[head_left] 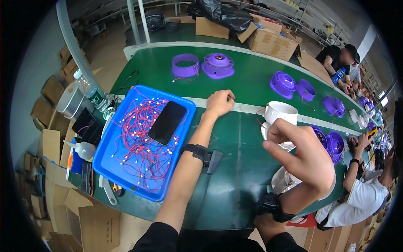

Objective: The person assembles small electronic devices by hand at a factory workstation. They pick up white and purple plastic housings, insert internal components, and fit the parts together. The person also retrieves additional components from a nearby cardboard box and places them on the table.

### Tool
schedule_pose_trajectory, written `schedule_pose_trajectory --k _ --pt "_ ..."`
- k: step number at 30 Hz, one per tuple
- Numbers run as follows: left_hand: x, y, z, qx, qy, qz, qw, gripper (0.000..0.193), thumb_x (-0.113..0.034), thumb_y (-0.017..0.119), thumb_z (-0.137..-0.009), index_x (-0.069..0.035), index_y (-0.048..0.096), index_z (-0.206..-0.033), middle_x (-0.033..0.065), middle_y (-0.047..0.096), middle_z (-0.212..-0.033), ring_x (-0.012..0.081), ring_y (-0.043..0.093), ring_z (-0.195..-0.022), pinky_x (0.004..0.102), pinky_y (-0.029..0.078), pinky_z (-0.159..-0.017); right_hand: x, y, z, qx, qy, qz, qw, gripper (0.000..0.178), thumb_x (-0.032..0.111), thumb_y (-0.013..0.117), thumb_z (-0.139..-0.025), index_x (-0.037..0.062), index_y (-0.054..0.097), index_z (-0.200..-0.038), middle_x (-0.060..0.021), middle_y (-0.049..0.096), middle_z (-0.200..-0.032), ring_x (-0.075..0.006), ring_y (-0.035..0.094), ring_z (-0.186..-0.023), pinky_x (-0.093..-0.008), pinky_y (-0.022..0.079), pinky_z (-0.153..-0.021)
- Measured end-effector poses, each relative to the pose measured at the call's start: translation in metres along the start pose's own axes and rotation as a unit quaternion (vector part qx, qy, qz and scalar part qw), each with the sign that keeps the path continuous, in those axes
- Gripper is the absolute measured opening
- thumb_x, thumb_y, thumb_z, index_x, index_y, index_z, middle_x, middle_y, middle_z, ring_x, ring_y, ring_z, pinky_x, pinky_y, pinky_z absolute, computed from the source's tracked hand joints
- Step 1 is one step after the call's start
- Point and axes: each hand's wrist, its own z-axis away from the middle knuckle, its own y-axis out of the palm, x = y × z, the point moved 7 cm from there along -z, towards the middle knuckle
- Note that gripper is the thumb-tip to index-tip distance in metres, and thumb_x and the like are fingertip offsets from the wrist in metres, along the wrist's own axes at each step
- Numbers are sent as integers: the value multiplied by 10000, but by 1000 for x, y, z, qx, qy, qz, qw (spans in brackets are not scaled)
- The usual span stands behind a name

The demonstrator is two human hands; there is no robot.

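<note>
- I see the left hand [220, 103] loosely curled at the bench's white strip [245, 108], the right hand [300, 155] bent inward above the bench; fingertips are hidden, so I can't tell whether either grips anything.
- The white, round plastic housing [286, 119] stands just beyond the right hand; I'd judge it light, stiff and smooth, best held by its outer wall.
- Its open mouth faces up, axis roughly upright.

Smooth plastic ring [287, 118], glossy phone screen [168, 122]
</note>
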Motion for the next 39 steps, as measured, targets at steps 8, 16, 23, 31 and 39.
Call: schedule_pose_trajectory --k 8,16,23,31,39 --pt "-3 0 1 5 5 2 1000 210 -177 627 -782 -115 742 -947 103 734 -904 288 699 -866 409 539 -772 8 -7 0 -13 51 18 998 184 85 690 -870 -22 583 -765 -137 556 -619 -279 547 -577 -361 428 -565" --pt "-4 1 0 -11 20 13 1000 190 -178 622 -776 -111 741 -908 101 731 -887 297 696 -854 424 538 -768 -6 1 -4 -22 85 -17 996 318 74 679 -862 -14 599 -1157 -134 649 -707 -237 675 -671 -298 515 -714" --pt "-4 -3 4 5 8 23 1000 194 -153 615 -770 -105 738 -912 94 728 -872 287 693 -857 414 532 -767 -19 5 -11 -9 105 -56 993 285 75 660 -876 -20 594 -1136 -115 656 -704 -170 643 -650 -284 507 -686" --pt "0 1 0 -9 44 -3 999 198 -169 599 -801 -110 738 -929 121 729 -943 305 696 -898 424 546 -794 -69 13 -26 12 103 20 994 276 256 657 -905 -16 612 -918 -131 610 -672 -189 603 -609 -339 457 -579" --pt "11 4 -8 9 64 31 997 168 -139 612 -828 -88 722 -943 128 730 -905 266 711 -864 379 547 -776 -81 8 -29 8 129 36 991 348 302 637 -877 -28 656 -986 -249 694 -878 -387 679 -844 -430 525 -769"
